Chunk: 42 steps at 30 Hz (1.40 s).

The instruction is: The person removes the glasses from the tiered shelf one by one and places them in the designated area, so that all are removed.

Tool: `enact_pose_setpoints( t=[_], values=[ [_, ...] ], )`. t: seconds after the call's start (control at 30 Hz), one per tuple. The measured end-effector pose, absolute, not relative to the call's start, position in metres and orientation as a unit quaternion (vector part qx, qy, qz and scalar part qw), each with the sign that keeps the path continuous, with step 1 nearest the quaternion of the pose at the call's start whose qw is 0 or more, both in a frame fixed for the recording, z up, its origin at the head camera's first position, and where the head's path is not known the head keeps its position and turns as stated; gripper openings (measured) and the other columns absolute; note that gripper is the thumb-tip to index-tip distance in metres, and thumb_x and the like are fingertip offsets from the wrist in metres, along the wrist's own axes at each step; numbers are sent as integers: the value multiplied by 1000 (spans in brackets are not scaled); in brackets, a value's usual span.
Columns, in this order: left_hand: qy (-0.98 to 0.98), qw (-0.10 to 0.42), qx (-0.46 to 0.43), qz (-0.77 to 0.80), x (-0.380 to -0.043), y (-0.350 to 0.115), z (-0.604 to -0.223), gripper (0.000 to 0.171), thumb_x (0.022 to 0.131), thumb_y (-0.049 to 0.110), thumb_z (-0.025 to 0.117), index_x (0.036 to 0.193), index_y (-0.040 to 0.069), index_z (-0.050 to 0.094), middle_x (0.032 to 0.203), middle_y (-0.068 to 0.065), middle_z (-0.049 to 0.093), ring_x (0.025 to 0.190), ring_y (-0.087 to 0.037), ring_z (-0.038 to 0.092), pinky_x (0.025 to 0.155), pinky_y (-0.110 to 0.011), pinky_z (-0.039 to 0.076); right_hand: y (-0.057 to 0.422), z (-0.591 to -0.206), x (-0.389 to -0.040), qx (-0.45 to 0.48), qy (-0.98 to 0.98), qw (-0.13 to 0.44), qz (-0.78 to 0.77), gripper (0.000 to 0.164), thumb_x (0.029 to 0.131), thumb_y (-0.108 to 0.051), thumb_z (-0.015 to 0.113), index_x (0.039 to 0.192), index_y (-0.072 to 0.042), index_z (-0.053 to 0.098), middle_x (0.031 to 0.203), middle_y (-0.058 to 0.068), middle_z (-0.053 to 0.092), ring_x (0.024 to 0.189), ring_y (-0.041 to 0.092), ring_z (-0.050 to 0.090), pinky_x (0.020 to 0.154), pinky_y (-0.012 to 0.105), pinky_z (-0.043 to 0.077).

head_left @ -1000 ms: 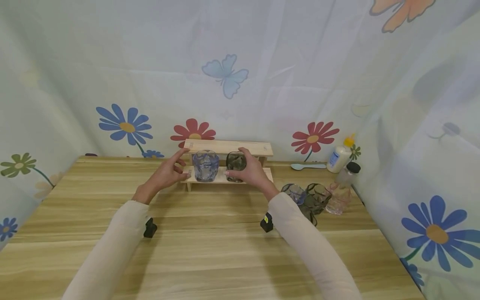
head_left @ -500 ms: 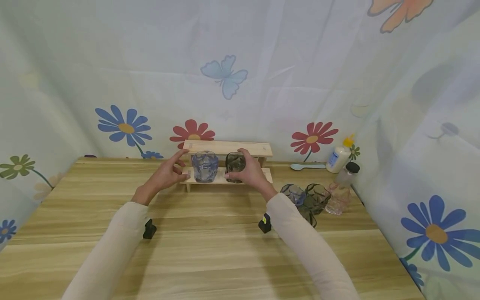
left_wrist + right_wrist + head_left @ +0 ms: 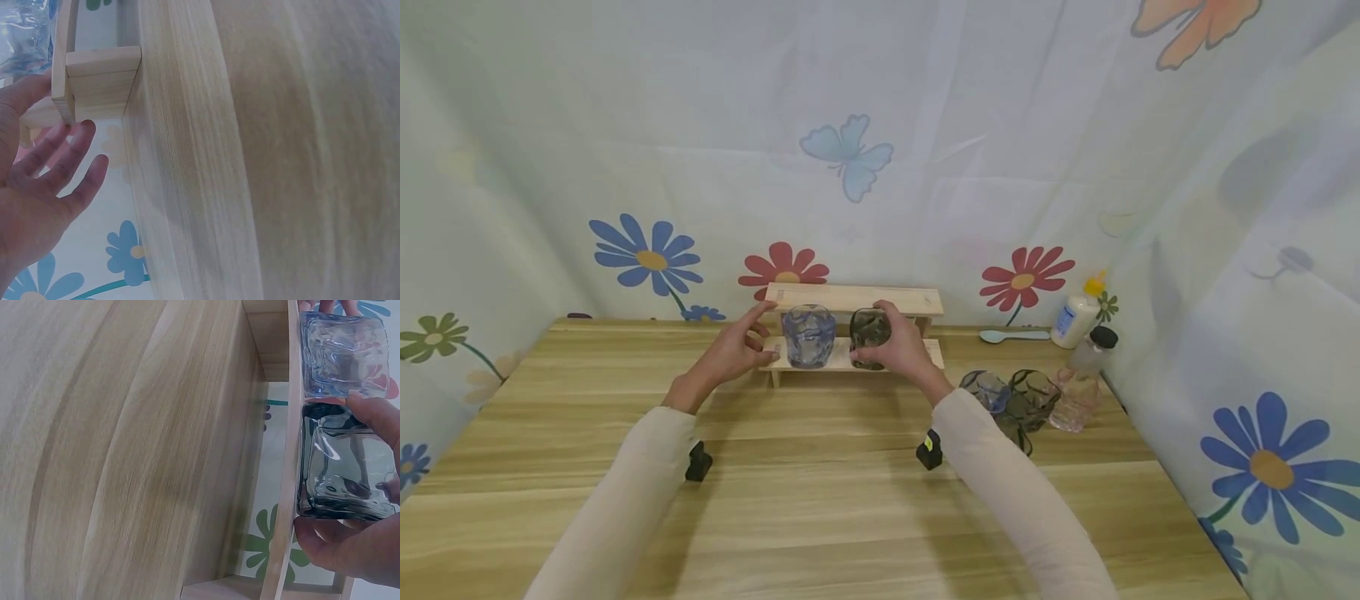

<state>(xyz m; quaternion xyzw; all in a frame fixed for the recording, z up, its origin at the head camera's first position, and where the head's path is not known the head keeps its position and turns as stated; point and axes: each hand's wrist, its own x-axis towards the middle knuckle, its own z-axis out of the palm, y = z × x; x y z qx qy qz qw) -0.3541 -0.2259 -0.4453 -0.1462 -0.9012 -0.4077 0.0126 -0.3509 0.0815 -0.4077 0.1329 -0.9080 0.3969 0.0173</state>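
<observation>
In the head view my right hand [image 3: 897, 343] grips a smoky grey glass [image 3: 868, 327] on the lower board of a small two-tier wooden rack [image 3: 850, 297]. Its thumb and fingers span the glass's two sides in the right wrist view, where the grey glass [image 3: 347, 465] stands upright on the board. A clear bluish glass [image 3: 809, 337] stands just left of it on the same board. My left hand [image 3: 730, 343] is at the rack's left end, thumb by the lower board and index finger by the upper one. In the left wrist view its fingers [image 3: 84, 181] are spread and hold nothing.
Right of the rack a bluish glass [image 3: 984, 388], smoky grey glasses [image 3: 1032, 398] and a pinkish glass [image 3: 1077, 402] stand close together, partly behind the right sleeve. Behind them are a black-capped jar [image 3: 1090, 350], a yellow-topped pump bottle [image 3: 1074, 318] and a pale blue spoon [image 3: 1013, 336].
The head view has tilted very slightly, so everything sits a little lower. Both hands, the rack and the glasses keep the same places relative to one another.
</observation>
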Motion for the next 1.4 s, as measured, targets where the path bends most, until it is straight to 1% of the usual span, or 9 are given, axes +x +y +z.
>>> enact_pose_setpoints(
  t=[0.17,0.47,0.7,0.87,1.07,1.3,1.4],
  values=[
    [-901,15,-148,-407,-354,-225,-444,87,90,9,74,159,22,23,122,-25,54,102,-41,66,83,-49,57,83,-403,-348,134,-911,15,389,93,76,-30,89,152,-20,36,147,17,51,132,37,52,104,53,46],
    [-902,16,-154,-403,-355,-226,-447,88,89,9,74,159,21,22,123,-27,54,103,-42,66,85,-51,57,88,-395,-345,129,-912,6,389,93,77,-29,88,153,-24,35,146,17,51,129,37,54,101,53,48],
    [-902,17,-153,-403,-355,-226,-445,87,90,10,74,159,22,22,123,-26,54,103,-42,66,85,-51,57,94,-393,-344,140,-913,8,383,91,77,-28,88,151,-22,37,141,16,55,126,36,56,100,52,48],
    [-903,12,-150,-403,-354,-227,-446,88,90,9,74,159,22,21,123,-25,54,104,-42,66,86,-52,56,99,-388,-339,151,-914,-1,375,89,77,-27,88,150,-20,38,141,18,55,128,37,53,102,53,46],
    [-903,14,-149,-404,-356,-227,-448,88,89,9,74,159,23,22,122,-25,54,103,-43,66,87,-53,56,106,-381,-336,165,-912,3,375,90,76,-26,88,150,-17,38,137,21,57,126,38,55,102,52,47],
    [-903,18,-148,-403,-357,-226,-450,88,89,9,75,158,24,23,121,-24,54,102,-42,66,86,-53,56,115,-373,-331,172,-911,4,376,88,76,-25,89,148,-20,39,134,20,58,122,36,57,100,51,48],
    [-902,20,-152,-403,-357,-226,-450,88,89,9,75,158,22,23,121,-25,54,101,-42,66,86,-52,56,121,-370,-327,183,-910,8,372,88,75,-25,88,149,-18,39,133,22,59,120,37,59,98,51,49]
  ],
)
